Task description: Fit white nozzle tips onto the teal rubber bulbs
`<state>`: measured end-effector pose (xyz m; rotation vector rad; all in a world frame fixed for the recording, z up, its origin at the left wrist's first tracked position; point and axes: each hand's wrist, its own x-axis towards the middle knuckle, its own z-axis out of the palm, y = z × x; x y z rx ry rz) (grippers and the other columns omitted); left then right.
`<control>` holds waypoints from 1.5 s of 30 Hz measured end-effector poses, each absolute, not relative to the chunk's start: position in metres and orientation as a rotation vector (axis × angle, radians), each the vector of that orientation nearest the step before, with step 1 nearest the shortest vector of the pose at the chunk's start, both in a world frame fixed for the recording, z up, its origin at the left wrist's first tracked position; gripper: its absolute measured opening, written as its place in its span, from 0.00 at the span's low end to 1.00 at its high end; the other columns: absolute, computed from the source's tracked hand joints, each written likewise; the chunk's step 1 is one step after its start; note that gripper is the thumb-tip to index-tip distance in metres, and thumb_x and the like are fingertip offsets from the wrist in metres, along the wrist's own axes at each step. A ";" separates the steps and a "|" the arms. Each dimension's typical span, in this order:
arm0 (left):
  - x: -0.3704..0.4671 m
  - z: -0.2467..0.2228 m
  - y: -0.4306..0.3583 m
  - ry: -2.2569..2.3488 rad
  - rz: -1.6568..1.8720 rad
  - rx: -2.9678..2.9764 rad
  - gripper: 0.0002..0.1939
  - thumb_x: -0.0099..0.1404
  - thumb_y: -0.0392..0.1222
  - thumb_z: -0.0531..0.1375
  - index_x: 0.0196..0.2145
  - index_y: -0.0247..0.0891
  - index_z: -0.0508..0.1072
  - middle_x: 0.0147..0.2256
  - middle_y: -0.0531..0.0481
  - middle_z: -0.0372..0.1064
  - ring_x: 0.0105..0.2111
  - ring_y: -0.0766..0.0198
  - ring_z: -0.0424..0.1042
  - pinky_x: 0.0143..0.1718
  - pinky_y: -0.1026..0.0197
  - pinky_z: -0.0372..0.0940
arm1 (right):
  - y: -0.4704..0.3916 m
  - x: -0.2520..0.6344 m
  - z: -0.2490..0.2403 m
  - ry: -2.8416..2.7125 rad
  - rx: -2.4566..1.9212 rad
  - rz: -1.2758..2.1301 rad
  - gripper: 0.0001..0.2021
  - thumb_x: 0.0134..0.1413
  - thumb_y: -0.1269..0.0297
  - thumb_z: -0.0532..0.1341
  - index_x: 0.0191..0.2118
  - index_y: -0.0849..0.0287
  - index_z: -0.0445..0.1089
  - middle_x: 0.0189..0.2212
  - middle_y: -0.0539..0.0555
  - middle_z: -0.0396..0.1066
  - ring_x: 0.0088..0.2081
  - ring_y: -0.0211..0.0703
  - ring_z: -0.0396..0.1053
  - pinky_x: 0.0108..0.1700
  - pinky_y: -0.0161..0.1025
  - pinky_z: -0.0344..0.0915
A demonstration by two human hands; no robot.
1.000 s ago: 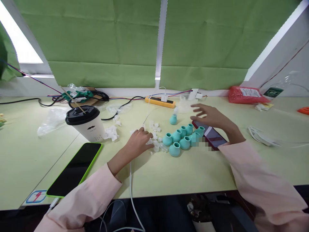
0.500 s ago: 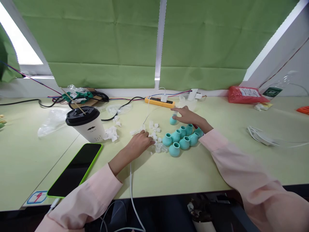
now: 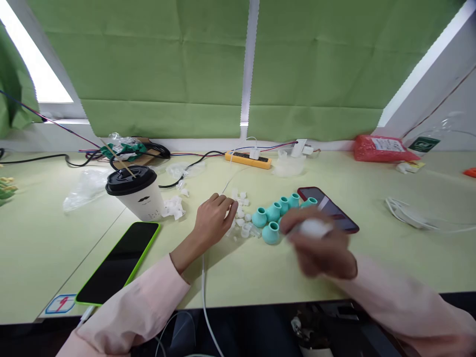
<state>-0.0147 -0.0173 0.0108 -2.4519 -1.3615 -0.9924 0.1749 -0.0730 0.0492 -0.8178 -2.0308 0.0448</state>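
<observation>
My left hand (image 3: 212,220) rests low over the table with its fingers curled down and drawn together. It is at the left edge of a scatter of small translucent white plastic pieces (image 3: 246,229); its fingertips are hidden, so what they hold does not show. My right hand (image 3: 325,243), smeared by motion, is closed around a blurred whitish piece (image 3: 314,228) whose kind cannot be made out. It hovers in front of a cluster of teal vase-shaped pots (image 3: 270,233) with open mouths, covering several of them.
A red-edged phone (image 3: 334,210) lies behind my right hand. To the left are a green-cased phone (image 3: 119,263) and a lidded paper cup (image 3: 143,198). A yellow power strip (image 3: 247,159) and cables run along the back, with a red package (image 3: 383,148) at right.
My right hand has come toward me from the back of the pots. The separate teal pot it touched is gone from its spot. The red-edged phone is uncovered. My left hand has shifted slightly.
</observation>
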 end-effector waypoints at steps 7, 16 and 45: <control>-0.012 0.012 -0.037 -0.786 -1.399 -2.973 0.21 0.60 0.47 0.40 0.13 0.37 0.48 0.13 0.56 0.42 0.15 0.72 0.44 0.18 0.65 0.44 | -0.078 0.152 0.004 -2.634 -0.465 -0.244 0.08 0.46 0.72 0.47 0.28 0.59 0.63 0.25 0.55 0.62 0.24 0.37 0.58 0.19 0.32 0.50; 0.002 0.008 -0.045 -0.988 -0.991 -3.116 0.21 0.62 0.40 0.43 0.13 0.34 0.57 0.12 0.56 0.49 0.15 0.74 0.47 0.20 0.67 0.47 | -0.071 0.150 -0.009 -2.484 -0.599 -0.022 0.12 0.46 0.75 0.47 0.29 0.61 0.67 0.21 0.55 0.62 0.24 0.39 0.58 0.23 0.35 0.56; -0.008 0.016 -0.025 -2.030 -1.610 -3.710 0.25 0.58 0.52 0.46 0.10 0.36 0.46 0.08 0.58 0.43 0.10 0.76 0.43 0.15 0.67 0.44 | -0.068 0.155 -0.022 -2.197 -0.479 0.145 0.18 0.44 0.71 0.55 0.43 0.52 0.52 0.31 0.52 0.68 0.35 0.42 0.68 0.30 0.37 0.64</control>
